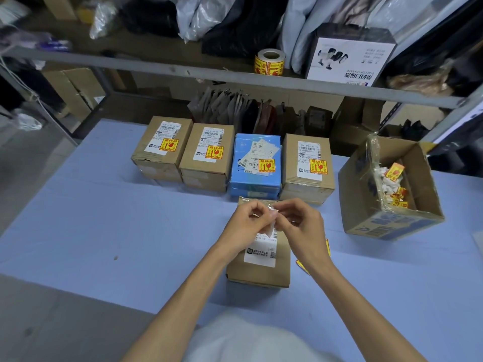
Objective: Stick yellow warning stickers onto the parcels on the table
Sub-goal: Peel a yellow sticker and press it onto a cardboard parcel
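Both hands meet over the nearest parcel (258,265): the left hand (247,226) and right hand (300,228) pinch a small pale slip (270,226) between their fingertips, most likely a sticker being peeled from its backing, though its printed face cannot be seen. They work right above the brown box, so the sticker has little way to travel once free. That box carries a white shipping label (260,253) but no yellow mark. Behind it on the blue bench (104,231), four parcels stand in a row, each already bearing a yellow warning sticker (266,165), apparently set aside as finished. An open carton (386,205) to the right holds discarded backing scraps, kept within reach. A sticker roll (269,62) sits on the shelf beyond.
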Demonstrator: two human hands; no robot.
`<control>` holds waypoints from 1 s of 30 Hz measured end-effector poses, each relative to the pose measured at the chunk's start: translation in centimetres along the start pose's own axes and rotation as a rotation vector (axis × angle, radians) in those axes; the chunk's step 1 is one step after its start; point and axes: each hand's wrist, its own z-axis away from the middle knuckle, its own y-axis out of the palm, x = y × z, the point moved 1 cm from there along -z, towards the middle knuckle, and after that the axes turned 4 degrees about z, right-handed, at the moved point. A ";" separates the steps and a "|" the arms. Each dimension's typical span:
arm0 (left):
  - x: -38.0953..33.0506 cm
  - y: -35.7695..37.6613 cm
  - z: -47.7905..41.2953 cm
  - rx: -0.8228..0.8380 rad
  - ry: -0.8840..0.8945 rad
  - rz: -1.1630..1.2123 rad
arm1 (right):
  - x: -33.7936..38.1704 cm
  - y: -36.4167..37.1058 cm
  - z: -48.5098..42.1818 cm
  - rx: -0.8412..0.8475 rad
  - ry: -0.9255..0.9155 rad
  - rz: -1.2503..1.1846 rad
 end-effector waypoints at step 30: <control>-0.3 -2.9 -1.2 -0.265 -0.063 -0.129 | -0.4 -1.1 -1.0 -0.144 0.134 -0.160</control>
